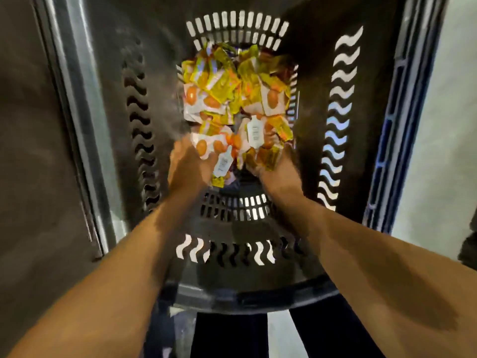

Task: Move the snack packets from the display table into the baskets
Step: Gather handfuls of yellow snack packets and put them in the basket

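Black slotted plastic basket [245, 298] holds yellow-orange snack packets [232, 94]; left hand [185, 166] and right hand [280, 169] reach deep, likely unloading, grips too blurred to tell.

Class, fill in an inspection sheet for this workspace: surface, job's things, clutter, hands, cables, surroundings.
Surface: display table not in view.
Job's things: snack packets piled in the bottom of the dark slotted basket.
Clutter: nothing seen.
Hands: left hand and right hand both reach deep into the basket, at the near edge of the pile; blurred, so grip unclear.
Cables: nothing seen.
Surroundings: pale floor to the right of the basket.
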